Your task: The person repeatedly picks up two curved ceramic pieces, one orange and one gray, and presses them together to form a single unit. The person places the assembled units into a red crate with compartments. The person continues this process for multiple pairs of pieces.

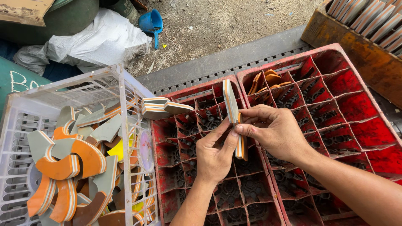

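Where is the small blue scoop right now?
In the head view, the blue scoop lies on the gravelly ground at top centre-left, just right of the crumpled white plastic sheet and behind the white plastic basket.

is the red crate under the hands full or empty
Mostly empty: the red crate shows bare compartments; both hands hold a foam strip above it.

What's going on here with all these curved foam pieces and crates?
A person holds one layered grey-and-orange foam piece upright with both hands: the left hand pinches its lower part and the right hand grips the middle. They work above a red divided crate. More such pieces fill the white plastic basket, and three rest on its rim.
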